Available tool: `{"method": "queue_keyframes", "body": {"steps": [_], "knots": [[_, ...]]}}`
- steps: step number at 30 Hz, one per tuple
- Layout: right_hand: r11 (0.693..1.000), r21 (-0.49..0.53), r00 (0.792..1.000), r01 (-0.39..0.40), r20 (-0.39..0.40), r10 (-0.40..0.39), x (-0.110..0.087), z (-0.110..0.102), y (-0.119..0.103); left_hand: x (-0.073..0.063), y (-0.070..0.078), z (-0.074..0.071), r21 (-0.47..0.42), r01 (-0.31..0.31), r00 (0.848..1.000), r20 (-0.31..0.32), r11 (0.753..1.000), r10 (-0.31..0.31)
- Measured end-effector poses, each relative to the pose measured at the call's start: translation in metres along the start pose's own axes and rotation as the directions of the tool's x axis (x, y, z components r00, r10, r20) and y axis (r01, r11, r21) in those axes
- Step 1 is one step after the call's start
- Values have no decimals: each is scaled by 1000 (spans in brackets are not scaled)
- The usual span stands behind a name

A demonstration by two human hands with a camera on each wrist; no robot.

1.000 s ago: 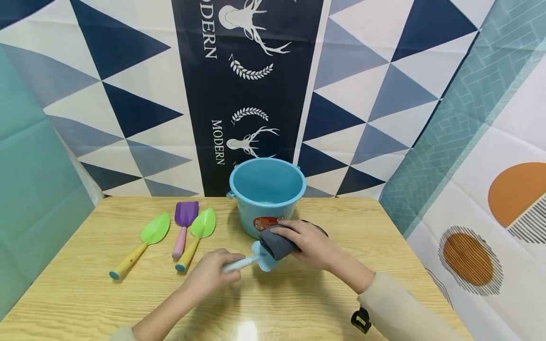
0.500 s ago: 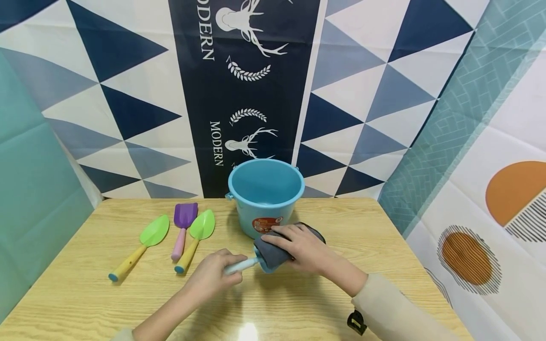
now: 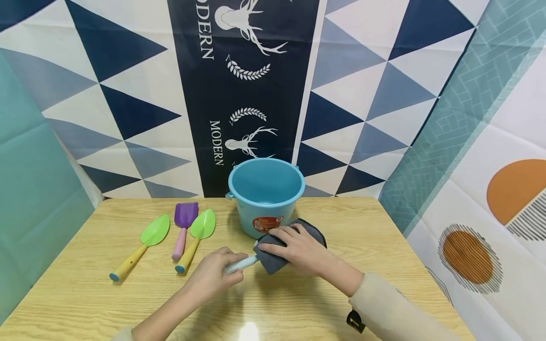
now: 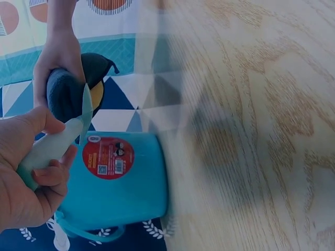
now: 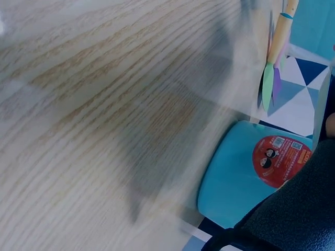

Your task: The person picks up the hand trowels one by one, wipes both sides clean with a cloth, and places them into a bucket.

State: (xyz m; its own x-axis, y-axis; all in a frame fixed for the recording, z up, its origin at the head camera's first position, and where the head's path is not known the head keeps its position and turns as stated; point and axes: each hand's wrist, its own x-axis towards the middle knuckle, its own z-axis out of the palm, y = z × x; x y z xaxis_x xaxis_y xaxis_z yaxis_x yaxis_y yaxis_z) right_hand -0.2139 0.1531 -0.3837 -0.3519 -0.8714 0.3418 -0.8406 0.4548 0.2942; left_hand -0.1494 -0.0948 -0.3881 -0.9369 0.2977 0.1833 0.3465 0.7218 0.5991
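My left hand [image 3: 212,275] grips the pale handle of a light blue toy shovel [image 3: 241,264], held above the table. Over the blade my right hand [image 3: 300,251] holds a folded dark grey cloth [image 3: 273,260], fingers bent across its top. The cloth hides most of the blade in the head view; its thin edge shows in the left wrist view, against the cloth [image 4: 65,97]. Right behind the cloth stands a light blue bucket [image 3: 266,196] with a red label. At the right wrist view's edge, the cloth [image 5: 293,209] covers part of the bucket.
Left of the hands lie two green trowels, one farther left [image 3: 141,246] and one nearer [image 3: 196,239], with a purple shovel [image 3: 183,227] between them. Patterned cloth walls border the wooden table [image 3: 85,303]. A black strap piece [image 3: 355,321] hangs below the right sleeve.
The right hand has slid the cloth toward the handle, covering the blade that showed a second ago, and the cloth's near corner now hangs lower. The left hand stays almost in place.
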Motion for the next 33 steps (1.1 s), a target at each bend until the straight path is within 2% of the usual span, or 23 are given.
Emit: {"method": "queue_keyframes", "body": {"steps": [7, 11, 17, 21, 24, 29, 33], "knots": [[995, -98, 1000, 19, 12, -18, -3, -1, 6, -2, -2, 0, 16, -12, 1000, -20, 1000, 12], [993, -118, 1000, 5, 1, -5, -6, 0, 12, -3, -4, -1, -1, -8, 1000, -29, 1000, 8], [990, -142, 995, -10, -104, -5, -2, 0, 14, -3, -4, -2, -37, 2, 1000, -26, 999, -3], [987, -160, 987, 9, -159, -34, 3, -1, 10, -1, -2, -2, -20, -17, 1000, -13, 1000, 17], [981, -189, 988, 38, -138, -65, 7, -2, 5, 0, -1, -1, -1, -37, 999, -12, 999, 37], [971, -229, 996, 63, -45, -76, 6, -4, 2, -1, -1, 0, 9, -59, 998, -23, 998, 59], [964, -253, 995, 87, -27, -97, 6, -3, 3, -1, -2, 2, 27, -70, 996, -50, 997, 71]]}}
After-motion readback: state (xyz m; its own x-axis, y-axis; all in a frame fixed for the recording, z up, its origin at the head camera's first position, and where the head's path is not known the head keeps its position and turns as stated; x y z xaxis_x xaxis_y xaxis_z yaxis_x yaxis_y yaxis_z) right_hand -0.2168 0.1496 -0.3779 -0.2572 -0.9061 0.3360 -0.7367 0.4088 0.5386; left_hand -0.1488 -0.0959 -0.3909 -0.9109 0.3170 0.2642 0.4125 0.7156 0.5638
